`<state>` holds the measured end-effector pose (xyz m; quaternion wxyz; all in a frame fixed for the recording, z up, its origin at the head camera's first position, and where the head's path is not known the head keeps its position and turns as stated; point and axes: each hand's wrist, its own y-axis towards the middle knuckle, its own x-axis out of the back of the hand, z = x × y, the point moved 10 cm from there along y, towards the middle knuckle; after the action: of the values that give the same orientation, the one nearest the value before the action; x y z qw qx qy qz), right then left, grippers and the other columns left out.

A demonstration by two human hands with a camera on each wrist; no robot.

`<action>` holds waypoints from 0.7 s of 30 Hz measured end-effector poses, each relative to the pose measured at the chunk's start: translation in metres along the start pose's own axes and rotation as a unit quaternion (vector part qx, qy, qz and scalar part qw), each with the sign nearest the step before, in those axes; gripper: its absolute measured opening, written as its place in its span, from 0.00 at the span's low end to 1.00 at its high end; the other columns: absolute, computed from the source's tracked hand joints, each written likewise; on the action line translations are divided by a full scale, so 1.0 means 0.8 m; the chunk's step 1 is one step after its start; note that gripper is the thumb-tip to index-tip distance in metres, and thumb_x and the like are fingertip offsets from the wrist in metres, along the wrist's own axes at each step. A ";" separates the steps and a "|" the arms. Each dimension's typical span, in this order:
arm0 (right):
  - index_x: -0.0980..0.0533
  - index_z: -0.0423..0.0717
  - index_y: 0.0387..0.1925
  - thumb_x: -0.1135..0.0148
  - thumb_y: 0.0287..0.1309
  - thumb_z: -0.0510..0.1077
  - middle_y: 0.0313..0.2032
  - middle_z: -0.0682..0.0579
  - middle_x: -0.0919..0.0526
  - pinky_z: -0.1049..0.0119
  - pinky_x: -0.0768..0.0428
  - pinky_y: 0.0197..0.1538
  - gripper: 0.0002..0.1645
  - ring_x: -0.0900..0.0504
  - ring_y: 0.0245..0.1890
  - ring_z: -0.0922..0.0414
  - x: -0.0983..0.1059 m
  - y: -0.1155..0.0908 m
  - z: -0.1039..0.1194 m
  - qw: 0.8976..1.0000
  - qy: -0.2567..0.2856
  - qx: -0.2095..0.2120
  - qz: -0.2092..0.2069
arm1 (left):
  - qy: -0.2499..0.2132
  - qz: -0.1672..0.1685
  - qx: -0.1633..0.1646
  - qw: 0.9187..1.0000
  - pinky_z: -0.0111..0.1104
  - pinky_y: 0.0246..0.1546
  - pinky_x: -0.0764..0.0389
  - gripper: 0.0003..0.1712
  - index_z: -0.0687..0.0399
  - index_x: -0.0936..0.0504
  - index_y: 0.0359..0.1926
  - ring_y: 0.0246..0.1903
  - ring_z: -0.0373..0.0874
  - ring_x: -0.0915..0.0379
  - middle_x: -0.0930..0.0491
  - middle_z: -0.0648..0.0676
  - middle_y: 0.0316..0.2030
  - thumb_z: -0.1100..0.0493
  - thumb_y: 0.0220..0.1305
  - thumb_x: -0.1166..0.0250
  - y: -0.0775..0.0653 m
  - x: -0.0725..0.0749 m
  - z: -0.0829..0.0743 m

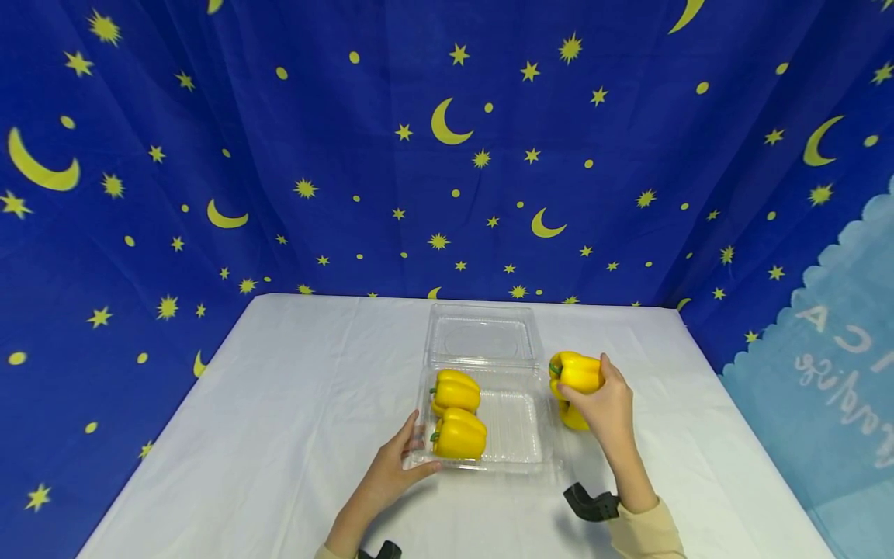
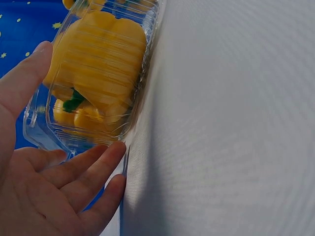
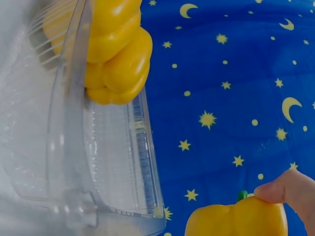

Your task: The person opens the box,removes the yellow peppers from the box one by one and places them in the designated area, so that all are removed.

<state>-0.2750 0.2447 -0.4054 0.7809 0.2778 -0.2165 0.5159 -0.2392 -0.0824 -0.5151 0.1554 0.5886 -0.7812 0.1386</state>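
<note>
Evidently one pepper (image 1: 578, 371) in right hand (image 1: 609, 405), box (image 1: 513, 427) against left hand (image 1: 388, 467).

The white-draped table (image 1: 300, 435) spreads out on every side of a clear plastic container (image 1: 515, 427) lying directly on it. The lid (image 1: 482, 339) opens back beyond the container's base; just right of the container sits a partly hidden yellow bell pepper (image 1: 574, 419).

A deep-blue curtain (image 1: 363, 140) printed with yellow crescent moons (image 1: 450, 138), stars (image 1: 570, 48) and dots (image 1: 354, 57) is hanging beyond the table (image 1: 335, 341) and along its left and right sides. A white tablecloth (image 1: 230, 466) is covering the table. At right, a light-blue scalloped-edged panel (image 1: 775, 380) is showing white lettering (image 1: 813, 317).
</note>
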 end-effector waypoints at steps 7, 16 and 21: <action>0.43 0.20 0.64 0.27 0.43 0.42 0.59 0.23 0.32 0.41 0.28 0.61 0.53 0.28 0.57 0.32 0.000 -0.001 -0.004 1.000 0.004 -0.001 -0.002 | -0.001 0.002 0.003 1.000 0.54 0.61 0.30 0.56 0.61 0.51 0.74 0.59 0.59 0.29 0.32 0.64 0.64 0.45 0.54 0.30 0.000 0.000 -0.001; 0.41 0.20 0.63 0.26 0.42 0.42 0.58 0.22 0.31 0.40 0.27 0.60 0.52 0.27 0.55 0.32 0.005 -0.001 -0.004 1.000 0.001 0.010 -0.019 | -0.001 0.001 0.001 1.000 0.54 0.61 0.29 0.56 0.60 0.52 0.74 0.58 0.59 0.29 0.32 0.64 0.64 0.46 0.54 0.30 -0.001 0.000 -0.002; 0.42 0.19 0.63 0.27 0.43 0.42 0.58 0.21 0.32 0.40 0.27 0.60 0.51 0.28 0.56 0.31 0.009 0.000 -0.006 1.000 0.004 0.011 -0.023 | -0.003 0.004 0.002 1.000 0.55 0.61 0.30 0.56 0.61 0.52 0.74 0.58 0.60 0.29 0.32 0.64 0.64 0.46 0.55 0.30 -0.002 0.000 -0.002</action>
<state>-0.2718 0.2527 -0.4042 0.7905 0.2891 -0.2016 0.5009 -0.2379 -0.0820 -0.5134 0.1515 0.5859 -0.7838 0.1391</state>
